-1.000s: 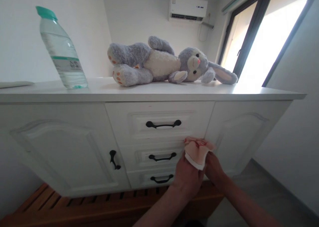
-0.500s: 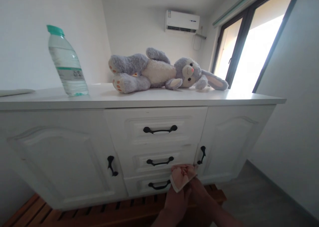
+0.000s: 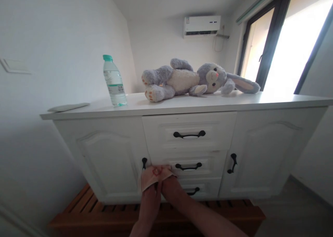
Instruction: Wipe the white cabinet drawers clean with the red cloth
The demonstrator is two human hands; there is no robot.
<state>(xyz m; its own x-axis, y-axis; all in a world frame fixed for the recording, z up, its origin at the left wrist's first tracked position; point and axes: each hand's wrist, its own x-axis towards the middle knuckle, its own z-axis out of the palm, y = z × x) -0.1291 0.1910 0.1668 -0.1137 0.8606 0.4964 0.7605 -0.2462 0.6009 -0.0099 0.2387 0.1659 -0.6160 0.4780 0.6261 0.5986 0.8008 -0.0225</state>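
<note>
Against the frame half a second back: the pink cloth [image 3: 154,176] and both hands have moved from the right end of the drawer stack, near the right door's handle, to its left end. They now sit beside the left door handle [image 3: 144,163]. The view has also pulled back and swung, so the whole cabinet [image 3: 109,153] shows, its left edge included.

Left hand [image 3: 150,199]: forearm enters from 6 o'clock at the bottom edge and runs nearly straight up. Fingers are closed on the lower part of the cloth, pressing it to the cabinet front.

Right hand [image 3: 172,192]: forearm enters from about 5 o'clock and slants up-left. The hand lies just beside the left hand, touching it, its fingers tucked under the cloth's right edge. Its grip is partly hidden by the cloth; it looks closed on the fabric.

Cloth: directly at 12 o'clock of both hands, spread flat over the seam between the left door and the middle drawer [image 3: 188,166]. The left door handle is just at its 11 o'clock, the middle drawer's handle at its 3 o'clock.

On the cabinet top: a water bottle [image 3: 113,81] stands upright at the left. A plush rabbit [image 3: 197,81] lies on its side to the bottle's 3 o'clock, well apart from the hands. A flat pale item [image 3: 68,107] lies at the far left edge. A wall air conditioner [image 3: 202,25] is mounted above.
</note>
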